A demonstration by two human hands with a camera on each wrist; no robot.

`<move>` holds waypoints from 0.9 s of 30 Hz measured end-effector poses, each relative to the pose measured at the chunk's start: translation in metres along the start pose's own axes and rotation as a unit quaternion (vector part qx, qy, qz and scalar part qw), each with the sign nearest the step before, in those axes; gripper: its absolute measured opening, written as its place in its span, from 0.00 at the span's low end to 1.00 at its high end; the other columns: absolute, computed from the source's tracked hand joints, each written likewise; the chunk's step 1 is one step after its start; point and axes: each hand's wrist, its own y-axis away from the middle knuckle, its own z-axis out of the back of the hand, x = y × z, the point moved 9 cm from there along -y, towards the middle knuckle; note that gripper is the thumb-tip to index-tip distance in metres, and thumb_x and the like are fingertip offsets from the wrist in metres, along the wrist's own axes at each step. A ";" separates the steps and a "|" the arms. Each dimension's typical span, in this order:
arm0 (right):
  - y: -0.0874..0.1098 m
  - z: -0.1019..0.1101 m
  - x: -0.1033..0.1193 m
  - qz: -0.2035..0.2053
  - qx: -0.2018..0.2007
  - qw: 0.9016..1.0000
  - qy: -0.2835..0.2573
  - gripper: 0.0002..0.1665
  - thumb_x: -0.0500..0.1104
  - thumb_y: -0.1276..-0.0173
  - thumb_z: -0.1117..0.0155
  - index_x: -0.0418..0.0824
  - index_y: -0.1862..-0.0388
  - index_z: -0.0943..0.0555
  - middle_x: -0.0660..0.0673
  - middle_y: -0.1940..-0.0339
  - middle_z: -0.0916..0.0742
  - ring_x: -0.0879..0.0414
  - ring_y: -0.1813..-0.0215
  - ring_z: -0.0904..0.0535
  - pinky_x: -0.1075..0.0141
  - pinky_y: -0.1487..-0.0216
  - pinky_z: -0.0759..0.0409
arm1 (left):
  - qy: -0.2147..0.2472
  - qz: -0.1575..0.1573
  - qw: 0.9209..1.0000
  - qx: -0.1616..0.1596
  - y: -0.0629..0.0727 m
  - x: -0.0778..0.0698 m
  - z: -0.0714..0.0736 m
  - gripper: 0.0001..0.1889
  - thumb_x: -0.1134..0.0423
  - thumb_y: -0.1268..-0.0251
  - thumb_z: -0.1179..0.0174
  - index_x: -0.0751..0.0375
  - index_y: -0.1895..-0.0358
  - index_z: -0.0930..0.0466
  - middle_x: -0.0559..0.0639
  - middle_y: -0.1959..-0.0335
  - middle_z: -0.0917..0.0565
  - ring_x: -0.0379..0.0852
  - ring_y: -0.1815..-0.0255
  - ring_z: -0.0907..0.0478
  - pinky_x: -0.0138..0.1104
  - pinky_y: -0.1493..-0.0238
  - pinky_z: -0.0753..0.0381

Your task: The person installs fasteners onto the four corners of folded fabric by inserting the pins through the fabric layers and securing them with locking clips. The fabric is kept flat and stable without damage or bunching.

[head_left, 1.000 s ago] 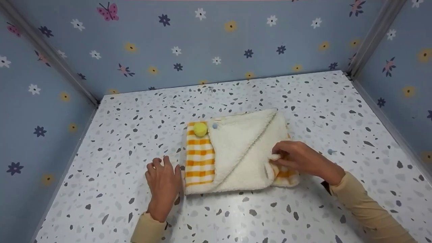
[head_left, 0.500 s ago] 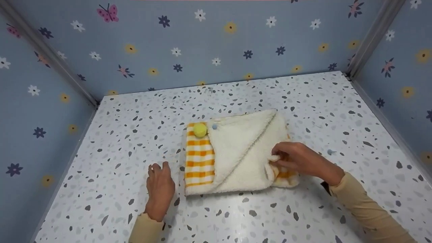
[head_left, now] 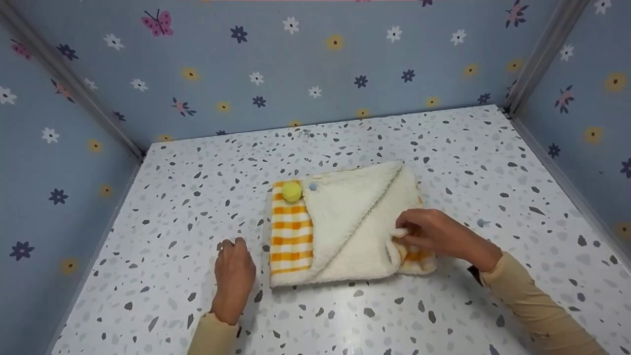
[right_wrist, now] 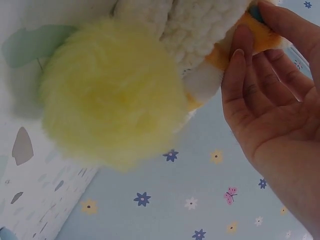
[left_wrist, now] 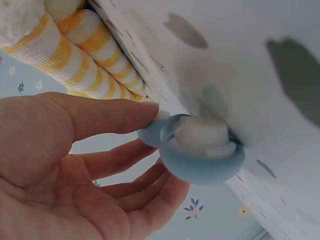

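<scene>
While pinching folded cream-fleece, orange-checked blanket (head_left: pixel 365 246), central on speckled white worktop (head_left: pixel 172 222), at 3 o'clock with right hand (head_left: pixel 434 231), and rounded pale-blue plastic piece (left_wrist: pixel 202 169) at 8 with left hand (head_left: pixel 234 273), best flatten puckers (head_left: pixel 396 250) first.

Booth-like bay; home, shop or lab, can't tell. Terrazzo-patt. tabletop (head_left: pixel 345 318) under the grip of the R hand (head_left: pixel 438 234), blue floral back panel (head_left: pixel 296 56) beyond it, matching L panel (head_left: pixel 29 190) & R panel (head_left: pixel 591 111) either side, grey metal posts (head_left: pixel 546 52) at far corners.

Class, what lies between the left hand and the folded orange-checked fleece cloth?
The head view shows bare, speckled white tabletop between left hand and cloth.
</scene>
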 end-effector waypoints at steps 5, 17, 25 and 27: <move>0.000 0.000 0.000 -0.004 0.001 1.000 -0.002 0.10 0.35 0.35 0.25 0.41 0.60 0.18 0.53 0.64 0.15 0.62 0.62 0.18 0.66 0.61 0.17 | 0.037 0.007 0.999 -0.018 -0.002 -0.001 0.005 0.05 0.81 0.34 0.42 0.82 0.58 0.23 0.74 0.64 0.25 0.68 0.65 0.21 0.55 0.64 0.19; 0.001 -0.001 0.000 0.010 -0.003 1.000 -0.010 0.10 0.32 0.36 0.25 0.40 0.60 0.18 0.52 0.64 0.14 0.62 0.61 0.17 0.66 0.61 0.16 | 0.084 -0.028 0.992 -0.090 -0.010 -0.014 0.020 0.10 0.80 0.34 0.40 0.83 0.52 0.20 0.73 0.62 0.22 0.68 0.62 0.21 0.56 0.57 0.19; 0.000 0.000 0.000 0.009 -0.006 1.000 -0.013 0.10 0.32 0.36 0.25 0.38 0.58 0.17 0.51 0.62 0.13 0.61 0.59 0.16 0.66 0.58 0.16 | 0.096 -0.007 0.992 -0.081 -0.022 -0.023 0.019 0.13 0.76 0.30 0.41 0.82 0.47 0.23 0.73 0.58 0.20 0.68 0.57 0.19 0.56 0.57 0.19; -0.001 0.000 0.001 0.013 -0.007 1.000 -0.011 0.10 0.33 0.36 0.25 0.37 0.58 0.16 0.50 0.62 0.13 0.61 0.59 0.16 0.66 0.58 0.16 | 0.105 -0.018 0.990 -0.092 -0.023 -0.027 0.020 0.13 0.76 0.30 0.40 0.82 0.47 0.23 0.72 0.59 0.21 0.67 0.59 0.20 0.55 0.57 0.19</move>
